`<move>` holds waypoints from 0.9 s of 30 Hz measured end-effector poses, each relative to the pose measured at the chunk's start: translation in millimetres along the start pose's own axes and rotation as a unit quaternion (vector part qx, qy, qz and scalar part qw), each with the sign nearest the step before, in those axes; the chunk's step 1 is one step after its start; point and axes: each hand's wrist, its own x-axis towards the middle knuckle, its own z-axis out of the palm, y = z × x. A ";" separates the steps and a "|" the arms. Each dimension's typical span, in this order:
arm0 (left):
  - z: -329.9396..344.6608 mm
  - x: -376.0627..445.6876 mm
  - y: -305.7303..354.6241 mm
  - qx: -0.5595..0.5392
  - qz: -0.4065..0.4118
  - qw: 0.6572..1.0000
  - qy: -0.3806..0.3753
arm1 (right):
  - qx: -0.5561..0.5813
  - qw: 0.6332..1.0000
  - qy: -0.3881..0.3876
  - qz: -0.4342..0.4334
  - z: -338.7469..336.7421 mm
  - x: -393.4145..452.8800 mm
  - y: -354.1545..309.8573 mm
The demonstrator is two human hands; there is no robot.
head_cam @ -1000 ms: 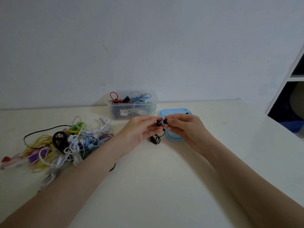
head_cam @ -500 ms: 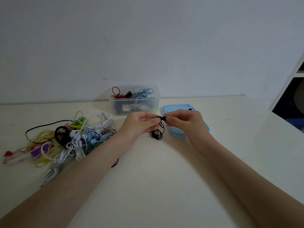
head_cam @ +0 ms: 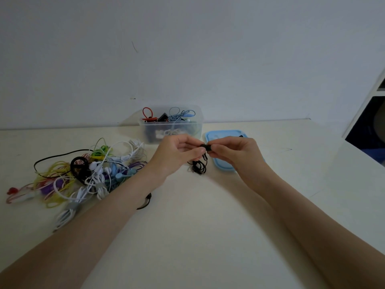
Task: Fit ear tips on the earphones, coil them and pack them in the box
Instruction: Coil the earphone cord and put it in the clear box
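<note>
Above the pale table [head_cam: 198,226], my left hand [head_cam: 177,155] and right hand [head_cam: 235,153] meet fingertip to fingertip, both pinched on a small black earbud [head_cam: 205,146] whose coiled black cord [head_cam: 199,168] hangs to the tabletop. Behind them stands the clear box [head_cam: 171,126] of packed earphones beside its blue lid [head_cam: 220,135]; a tangle of coloured earphones [head_cam: 83,172] lies to my left.
</note>
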 end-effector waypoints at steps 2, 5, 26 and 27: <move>-0.1 0.0 -0.3 0.010 0.013 1.000 0.000 | 0.011 1.000 0.000 0.005 -0.4 -0.7 0.0; 0.3 -0.3 -0.1 0.010 0.016 1.000 -0.006 | 0.029 0.999 -0.003 0.016 -1.8 -1.3 0.0; 0.1 0.4 -1.4 0.021 0.021 0.999 -0.022 | 0.043 0.998 -0.010 0.041 -1.8 -2.7 0.1; -0.1 0.8 -1.4 0.026 0.024 0.999 -0.024 | 0.041 0.998 -0.012 0.042 -2.0 -2.7 0.2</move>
